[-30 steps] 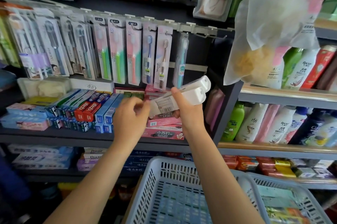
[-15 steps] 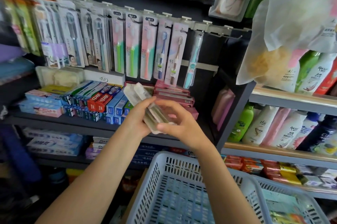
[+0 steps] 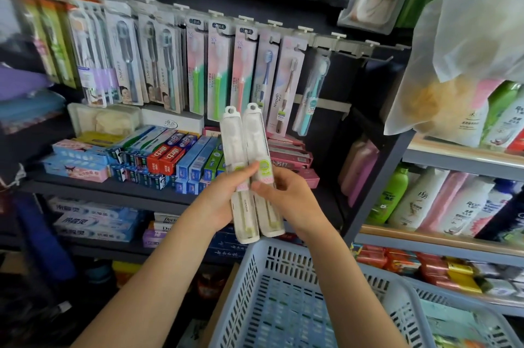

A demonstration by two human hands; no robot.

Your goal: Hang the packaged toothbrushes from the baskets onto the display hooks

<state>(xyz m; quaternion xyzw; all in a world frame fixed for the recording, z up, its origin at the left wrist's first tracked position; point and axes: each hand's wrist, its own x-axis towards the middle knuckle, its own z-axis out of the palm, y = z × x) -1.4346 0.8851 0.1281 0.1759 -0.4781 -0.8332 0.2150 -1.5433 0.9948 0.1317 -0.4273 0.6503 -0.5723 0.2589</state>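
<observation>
Left hand and right hand both grip 2 slim, clear plastic toothbrush packs. The packs now stand upright, no longer tilted.

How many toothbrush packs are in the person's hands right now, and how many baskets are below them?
White toothbrush packs held upright, side by side: 2 (left pack, right pack)
Hands gripping them: 2 (left hand, right hand)
Blue baskets: 2 (near basket, far basket)
Total: 6
</observation>
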